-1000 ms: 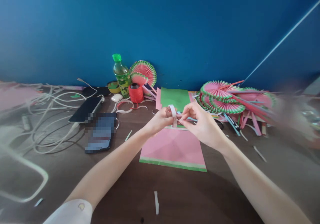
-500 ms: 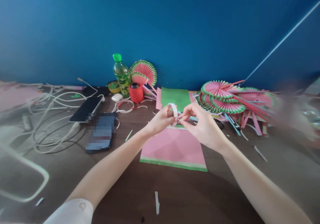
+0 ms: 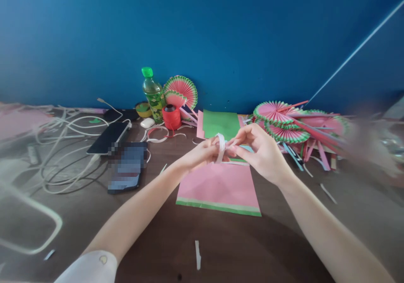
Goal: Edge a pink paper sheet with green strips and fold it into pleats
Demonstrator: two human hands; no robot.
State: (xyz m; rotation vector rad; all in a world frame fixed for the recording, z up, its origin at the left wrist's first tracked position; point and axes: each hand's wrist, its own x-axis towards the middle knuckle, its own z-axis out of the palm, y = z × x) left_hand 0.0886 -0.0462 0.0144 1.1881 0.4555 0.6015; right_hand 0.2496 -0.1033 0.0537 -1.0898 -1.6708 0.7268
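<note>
Over the table's middle, my left hand (image 3: 205,151) is closed on a roll of white tape (image 3: 220,147), which stands on edge around its fingers. My right hand (image 3: 260,152) is closed in a pinch just right of the roll, with thumb and forefinger on what looks like the tape's loose end. The fingertips of both hands almost meet, and the exact grip is partly hidden. Below them lies a pink paper sheet (image 3: 217,188) with a green and white edge. Behind the hands rests a green sheet (image 3: 221,122).
Pleated pink-and-green paper fans (image 3: 280,123) are piled at the back right, and another fan (image 3: 183,90) leans near a green-capped bottle (image 3: 154,97) and a red thread spool (image 3: 171,118). A phone (image 3: 128,167), a dark power bank (image 3: 109,137) and tangled white cables (image 3: 59,156) occupy the left.
My right hand has shifted slightly up and right, away from the roll. My left hand has turned a little, tilting the tape roll and moving it slightly lower.
</note>
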